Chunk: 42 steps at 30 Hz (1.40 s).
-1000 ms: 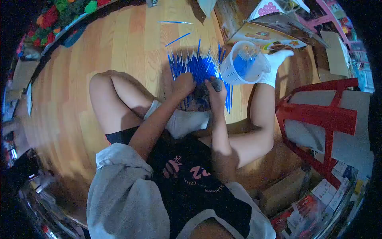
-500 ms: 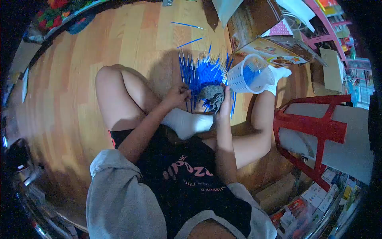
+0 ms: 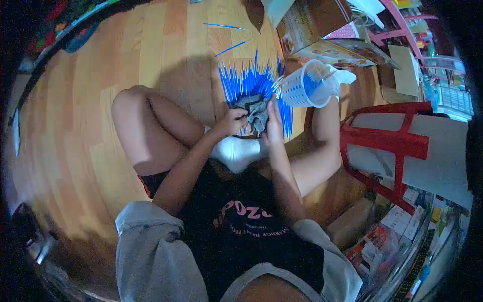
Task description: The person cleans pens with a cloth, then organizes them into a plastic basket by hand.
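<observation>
A crumpled grey cloth point(image 3: 258, 110) is between my hands, above a spread of thin blue sticks point(image 3: 251, 80) with pale tips, which look like pen refills. My right hand point(image 3: 272, 126) holds the cloth from its right side, fingers pointing away from me. On the other side, my left hand point(image 3: 232, 124) has its fingers curled in against the cloth's edge; whether a stick is also in them is hidden. Just right of the sticks, a white perforated plastic basket point(image 3: 296, 92) lies tilted, with more blue sticks inside it.
Two loose blue sticks lie farther out on the wood floor point(image 3: 166, 55). Cardboard boxes point(image 3: 314, 25) stand beyond the basket. A red-framed piece of furniture point(image 3: 387, 146) is at my right, with packages below it. My bent legs and white sock point(image 3: 234, 151) surround the work area.
My left hand has moved right, from beside the cloth onto its left edge. The cloth has shifted slightly left with my right hand. The whole view has also shifted a little.
</observation>
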Each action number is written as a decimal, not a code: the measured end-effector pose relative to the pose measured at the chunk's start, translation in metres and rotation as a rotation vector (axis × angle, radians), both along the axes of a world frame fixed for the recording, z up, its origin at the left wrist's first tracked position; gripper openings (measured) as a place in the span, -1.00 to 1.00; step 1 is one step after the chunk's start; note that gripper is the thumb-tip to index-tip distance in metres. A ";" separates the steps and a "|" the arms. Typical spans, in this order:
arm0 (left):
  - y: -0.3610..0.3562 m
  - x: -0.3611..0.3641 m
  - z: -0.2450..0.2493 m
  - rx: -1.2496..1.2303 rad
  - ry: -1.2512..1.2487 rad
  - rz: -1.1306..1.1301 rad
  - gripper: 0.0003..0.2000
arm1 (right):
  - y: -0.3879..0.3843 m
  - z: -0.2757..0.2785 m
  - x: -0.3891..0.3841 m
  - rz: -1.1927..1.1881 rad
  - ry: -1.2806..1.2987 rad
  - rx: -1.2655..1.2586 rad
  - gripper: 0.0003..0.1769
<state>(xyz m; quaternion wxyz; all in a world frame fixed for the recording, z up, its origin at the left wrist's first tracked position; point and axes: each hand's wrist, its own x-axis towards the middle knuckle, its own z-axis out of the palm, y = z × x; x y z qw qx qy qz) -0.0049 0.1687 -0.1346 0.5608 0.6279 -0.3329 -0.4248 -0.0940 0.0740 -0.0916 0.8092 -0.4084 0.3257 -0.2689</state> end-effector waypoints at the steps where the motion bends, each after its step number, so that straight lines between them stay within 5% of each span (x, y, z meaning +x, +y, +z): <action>1: 0.000 -0.002 -0.001 -0.036 -0.041 -0.004 -0.92 | 0.000 -0.001 0.001 0.002 0.064 -0.016 -0.39; 3: -0.001 -0.005 -0.005 -0.077 -0.070 -0.016 -0.93 | 0.005 -0.003 0.008 -0.096 0.208 -0.049 -0.46; 5: -0.003 -0.005 -0.011 -0.065 0.260 -0.140 -0.92 | 0.009 0.000 0.014 -0.182 0.176 -0.022 -0.60; 8: -0.004 -0.009 -0.001 -0.109 0.195 -0.153 -0.89 | 0.000 -0.001 0.012 -0.247 0.273 -0.015 -0.73; 17: -0.006 -0.020 0.001 -0.002 0.221 -0.162 -0.84 | -0.048 -0.013 0.004 -0.268 0.252 -0.124 -0.62; 27: 0.002 -0.026 0.002 -0.015 0.172 -0.059 -0.85 | -0.040 -0.019 0.003 -0.222 0.138 0.143 -0.63; 33: -0.005 -0.026 -0.014 -0.032 0.117 -0.157 -0.88 | -0.025 -0.003 0.011 -0.191 0.231 0.050 -0.71; 39: -0.001 -0.024 -0.007 -0.165 0.286 0.126 -0.91 | -0.001 -0.009 0.021 -0.105 0.222 -0.033 -0.78; 42: -0.003 -0.022 -0.019 -0.154 0.097 0.145 -0.89 | -0.004 -0.007 0.023 -0.073 0.262 -0.183 -0.79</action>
